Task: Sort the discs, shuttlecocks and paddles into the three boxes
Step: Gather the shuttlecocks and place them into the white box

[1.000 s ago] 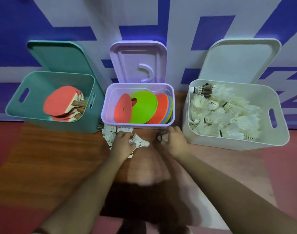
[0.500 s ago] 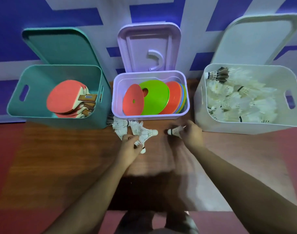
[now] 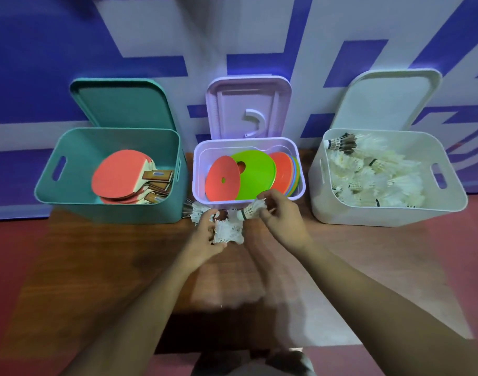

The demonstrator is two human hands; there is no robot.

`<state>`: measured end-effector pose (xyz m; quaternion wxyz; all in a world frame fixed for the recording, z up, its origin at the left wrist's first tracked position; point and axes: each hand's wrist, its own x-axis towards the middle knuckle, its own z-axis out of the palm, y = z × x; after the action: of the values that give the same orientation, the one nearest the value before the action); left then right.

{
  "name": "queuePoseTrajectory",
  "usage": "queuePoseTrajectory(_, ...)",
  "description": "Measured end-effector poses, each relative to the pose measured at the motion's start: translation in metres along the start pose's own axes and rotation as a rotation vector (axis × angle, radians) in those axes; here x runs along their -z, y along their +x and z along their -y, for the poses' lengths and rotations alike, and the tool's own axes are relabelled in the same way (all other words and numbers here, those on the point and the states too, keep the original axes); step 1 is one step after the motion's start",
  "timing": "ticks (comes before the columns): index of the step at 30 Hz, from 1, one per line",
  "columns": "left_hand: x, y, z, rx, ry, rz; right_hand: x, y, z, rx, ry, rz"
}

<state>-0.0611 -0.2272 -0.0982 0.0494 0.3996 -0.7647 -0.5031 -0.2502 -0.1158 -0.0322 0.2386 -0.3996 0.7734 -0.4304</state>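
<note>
L hand (image 3: 204, 238) grip curling on shuttlecock bunch (image 3: 228, 232), R hand (image 3: 282, 222) pinching single shuttlecock (image 3: 252, 210); loose bunch risking spilling before white box (image 3: 341, 213), frame right.

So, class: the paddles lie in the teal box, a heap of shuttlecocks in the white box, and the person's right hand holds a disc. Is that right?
Not quite. In the head view the right hand holds a shuttlecock, not a disc. The rest stands: the paddles lie in the teal box and a heap of shuttlecocks in the white box.
</note>
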Motion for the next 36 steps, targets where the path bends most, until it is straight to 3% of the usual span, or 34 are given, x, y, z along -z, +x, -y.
queuePoseTrajectory(6, 0.016, -0.011, 0.026, 0.006, 0.068, -0.048, -0.026, -0.008, 0.003, 0.009, -0.035, 0.054)
queuePoseTrajectory(14, 0.030, -0.021, 0.034, 0.007, -0.228, 0.036, -0.070, -0.021, 0.017, 0.039, -0.028, 0.270)
queuePoseTrajectory(19, 0.031, -0.024, 0.036, 0.067, -0.442, 0.025, -0.071, -0.020, 0.028, 0.085, 0.037, 0.186)
queuePoseTrajectory(22, 0.033, -0.026, 0.039, 0.087, -0.540, 0.047, -0.064, -0.017, 0.026, -0.092, 0.242, 0.086)
queuePoseTrajectory(24, 0.033, -0.026, 0.039, 0.108, -0.591, 0.072, -0.058, -0.016, 0.021, -0.218, 0.239, 0.129)
queuePoseTrajectory(29, 0.032, -0.026, 0.042, 0.149, -0.697, 0.147, -0.065, -0.022, 0.011, -0.221, 0.250, 0.419)
queuePoseTrajectory(36, 0.031, -0.030, 0.040, 0.238, -0.959, 0.214, -0.077, -0.032, 0.000, -0.228, 0.334, 0.359)
